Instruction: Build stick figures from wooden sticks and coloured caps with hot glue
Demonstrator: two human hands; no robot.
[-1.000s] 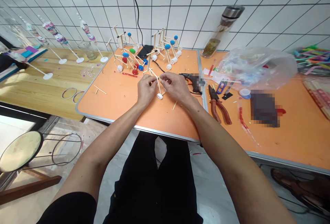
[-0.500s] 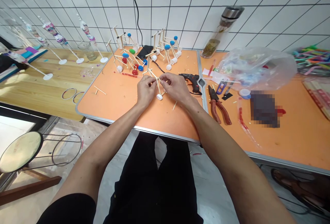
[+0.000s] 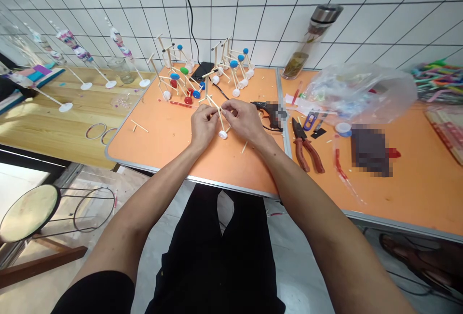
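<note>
Between my hands stands a small frame of thin wooden sticks (image 3: 222,122), with a white bottle cap (image 3: 223,134) at its near foot. My left hand (image 3: 204,123) pinches the frame from the left, thumb against fingers. From the other side my right hand (image 3: 241,117) has its fingertips closed on the same stick joint. The far part of the frame is partly hidden behind my fingers. Behind it are several finished-looking stick models (image 3: 184,80) with blue, red, green and white caps. To the right of my right hand lies a black glue gun (image 3: 265,107).
Red-handled pliers (image 3: 307,147) lie to the right, near a blue cutter (image 3: 310,121) and a clear plastic bag (image 3: 358,94). A tea bottle (image 3: 309,44) leans by the tiled wall. Loose sticks (image 3: 139,126) lie at the left. A stool (image 3: 31,212) stands lower left.
Both hands keep their pinch on the stick frame with barely any movement. The whole view has shifted very slightly.
</note>
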